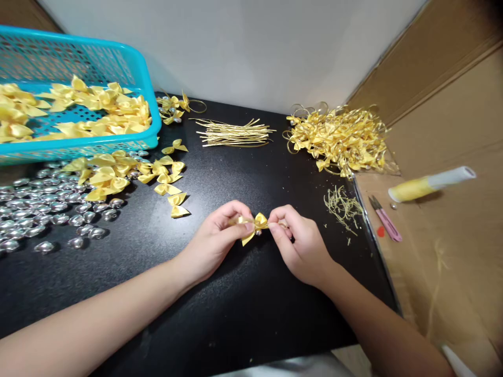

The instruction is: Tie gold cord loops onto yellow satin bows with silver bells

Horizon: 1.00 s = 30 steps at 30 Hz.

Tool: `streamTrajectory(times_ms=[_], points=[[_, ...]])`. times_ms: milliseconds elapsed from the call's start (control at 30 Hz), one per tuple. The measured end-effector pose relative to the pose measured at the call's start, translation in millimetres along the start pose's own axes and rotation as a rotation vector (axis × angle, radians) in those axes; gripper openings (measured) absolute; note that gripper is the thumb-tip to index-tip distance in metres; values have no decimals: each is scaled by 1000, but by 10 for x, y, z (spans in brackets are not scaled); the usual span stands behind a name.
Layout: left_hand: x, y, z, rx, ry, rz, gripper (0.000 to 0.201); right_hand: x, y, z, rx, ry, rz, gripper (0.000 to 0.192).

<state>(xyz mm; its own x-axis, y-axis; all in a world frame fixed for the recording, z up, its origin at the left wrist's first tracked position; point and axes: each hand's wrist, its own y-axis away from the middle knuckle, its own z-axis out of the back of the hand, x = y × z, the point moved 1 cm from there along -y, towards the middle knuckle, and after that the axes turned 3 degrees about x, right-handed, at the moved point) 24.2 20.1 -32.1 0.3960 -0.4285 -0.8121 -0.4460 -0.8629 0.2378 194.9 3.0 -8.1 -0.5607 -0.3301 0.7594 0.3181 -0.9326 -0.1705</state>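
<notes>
Between my two hands, just over the black tabletop, is a yellow ribbon bow [260, 221] with a small silver bead at its middle. My left hand [220, 233] pinches the bow's left side between thumb and fingers. On the other side, my right hand [298, 238] is closed in a pinch on a thin gold twist tie [268, 226] running out from the bow's centre. The part of the tie inside the right fingers is mostly hidden. Loose yellow bows [177, 200] lie beyond my left hand.
A blue basket [153, 104] of bows stands at back left, silver beads [51, 209] before it. Gold twist ties [236, 133] lie at the back. Tied bows [341, 136] pile at back right. Clippings [343, 207], pink snips [387, 220] and a yellow-grey tube [432, 183] are at right.
</notes>
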Motion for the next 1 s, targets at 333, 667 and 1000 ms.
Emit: streamTrajectory(times_ms=[333,667,1000], points=[[-20,-4,-3,-30,48,25,16,-21,-10,21,-14,28,23,10],[-6,-13,-1,-27,-34,15,13,-3,-20,17,-22,45,78,11],[5,-13,9,-35,-76,15,15,2,-27,29,-26,126,123,13]])
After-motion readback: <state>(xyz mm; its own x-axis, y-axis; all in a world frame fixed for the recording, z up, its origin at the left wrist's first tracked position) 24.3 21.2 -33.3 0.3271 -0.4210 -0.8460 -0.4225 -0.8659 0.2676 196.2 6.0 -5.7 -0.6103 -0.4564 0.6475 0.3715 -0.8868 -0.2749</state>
